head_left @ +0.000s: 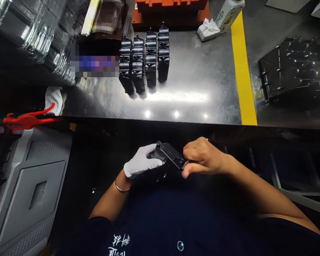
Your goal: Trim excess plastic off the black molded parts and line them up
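Observation:
My left hand (142, 161), in a white glove, grips a black moulded plastic part (168, 155) in front of my body, below the table edge. At the part's right end is my bare right hand (200, 158), thumb and fingers closed in a pinch. Between them shows a small thin piece, perhaps a blade, too little of it visible to name. On the table ahead, several similar black parts (164, 53) stand side by side in a row.
A metal table (197, 78) carries a yellow stripe (244, 71), an orange-red block (170, 16), a white bottle (230, 14) and a folded white cloth (208, 30). Black parts (296, 67) lie right. Wrapped stacks (29, 32), a red tool (29, 119) and a grey bin (34, 192) are left.

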A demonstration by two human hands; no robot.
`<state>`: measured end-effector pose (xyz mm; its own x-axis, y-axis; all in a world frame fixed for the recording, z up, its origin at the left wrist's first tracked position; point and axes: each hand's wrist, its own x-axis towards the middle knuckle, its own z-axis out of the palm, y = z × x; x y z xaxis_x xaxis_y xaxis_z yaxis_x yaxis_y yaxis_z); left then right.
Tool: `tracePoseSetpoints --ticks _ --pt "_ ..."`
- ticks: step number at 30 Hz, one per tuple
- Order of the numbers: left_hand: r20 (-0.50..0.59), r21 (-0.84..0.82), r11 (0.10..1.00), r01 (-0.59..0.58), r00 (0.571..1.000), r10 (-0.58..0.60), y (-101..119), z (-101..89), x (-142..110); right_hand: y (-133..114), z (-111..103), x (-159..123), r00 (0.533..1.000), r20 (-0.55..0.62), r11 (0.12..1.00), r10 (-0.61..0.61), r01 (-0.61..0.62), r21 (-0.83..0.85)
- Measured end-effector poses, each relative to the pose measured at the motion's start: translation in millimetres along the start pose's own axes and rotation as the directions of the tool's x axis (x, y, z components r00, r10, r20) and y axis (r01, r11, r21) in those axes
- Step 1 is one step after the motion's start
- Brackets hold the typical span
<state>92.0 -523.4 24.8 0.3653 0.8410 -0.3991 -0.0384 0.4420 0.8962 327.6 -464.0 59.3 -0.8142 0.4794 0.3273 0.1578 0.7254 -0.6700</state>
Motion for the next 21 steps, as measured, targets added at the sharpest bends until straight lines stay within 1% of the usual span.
tracePoseSetpoints --ticks 1,2,4,6,7,8,9,10,11,12,13,14,15,16,17,18,19,20,21 --pt "0.012 0.04 0.999 0.01 1.0 -0.01 3.2 -0.9 -0.4 0.8 -0.6 -2.0 1.0 0.004 0.997 0.017 -0.018 0.081" --pt "0.028 0.089 0.996 0.018 0.999 -0.021 7.3 -1.1 -0.5 1.3 -0.2 -3.4 0.998 -0.017 0.989 0.058 -0.055 0.137" --pt "0.072 0.207 0.978 0.02 0.997 -0.036 16.6 1.1 0.5 1.0 4.1 -4.4 0.98 -0.046 0.964 0.196 -0.184 0.193" --pt "0.117 0.344 0.939 -0.017 0.993 -0.024 22.6 5.8 2.6 -0.4 12.5 -3.8 0.943 0.012 0.92 0.333 -0.327 0.214" --pt "0.113 0.415 0.909 -0.048 0.994 0.001 23.0 8.3 3.7 -0.8 17.4 -3.8 0.925 0.05 0.899 0.376 -0.378 0.221" --pt "0.077 0.485 0.871 -0.081 0.996 0.05 21.2 10.3 4.6 -0.6 22.0 -4.6 0.911 0.066 0.882 0.406 -0.41 0.232" --pt "0.008 0.55 0.828 -0.106 0.992 0.122 17.3 11.7 5.1 0.3 26.0 -6.5 0.899 0.047 0.868 0.436 -0.433 0.241" --pt "-0.103 0.601 0.79 -0.117 0.97 0.221 11.7 12.3 5.2 2.0 29.2 -9.5 0.88 -0.009 0.853 0.476 -0.458 0.25" --pt "-0.25 0.63 0.769 -0.11 0.909 0.334 5.0 12.3 4.8 4.1 31.6 -13.2 0.846 -0.091 0.831 0.525 -0.487 0.267" --pt "-0.406 0.626 0.774 -0.097 0.806 0.43 -2.3 12.1 4.2 6.6 33.4 -17.4 0.792 -0.182 0.8 0.582 -0.519 0.299" --pt "-0.548 0.579 0.809 -0.1 0.687 0.477 -9.5 12.0 3.2 9.0 35.1 -21.2 0.719 -0.27 0.761 0.64 -0.547 0.348" --pt "-0.656 0.481 0.866 -0.132 0.601 0.456 -15.9 12.4 2.2 11.1 37.3 -24.1 0.64 -0.338 0.72 0.69 -0.562 0.408" --pt "-0.723 0.332 0.925 -0.187 0.58 0.377 -21.2 13.6 1.3 12.7 40.5 -25.7 0.572 -0.379 0.684 0.727 -0.56 0.468" --pt "-0.73 0.132 0.962 -0.24 0.633 0.258 -25.3 15.6 0.6 13.4 45.0 -25.8 0.53 -0.391 0.656 0.752 -0.547 0.52" --pt "-0.671 -0.101 0.962 -0.255 0.731 0.124 -28.1 18.3 0.5 13.3 51.1 -24.4 0.518 -0.376 0.634 0.769 -0.535 0.559" --pt "-0.569 -0.323 0.92 -0.224 0.823 0.0 -29.8 21.4 0.8 12.4 58.4 -21.9 0.531 -0.339 0.616 0.777 -0.53 0.582" --pt "-0.472 -0.499 0.849 -0.173 0.876 -0.099 -30.7 24.5 1.6 11.0 66.4 -18.7 0.562 -0.29 0.606 0.775 -0.532 0.591" --pt "-0.411 -0.623 0.771 -0.132 0.894 -0.179 -30.9 27.2 2.8 9.4 74.5 -15.4 0.595 -0.243 0.602 0.766 -0.533 0.595" --pt "-0.386 -0.71 0.696 -0.11 0.887 -0.253 -30.6 29.1 4.1 8.0 82.0 -12.4 0.617 -0.21 0.597 0.758 -0.528 0.604"
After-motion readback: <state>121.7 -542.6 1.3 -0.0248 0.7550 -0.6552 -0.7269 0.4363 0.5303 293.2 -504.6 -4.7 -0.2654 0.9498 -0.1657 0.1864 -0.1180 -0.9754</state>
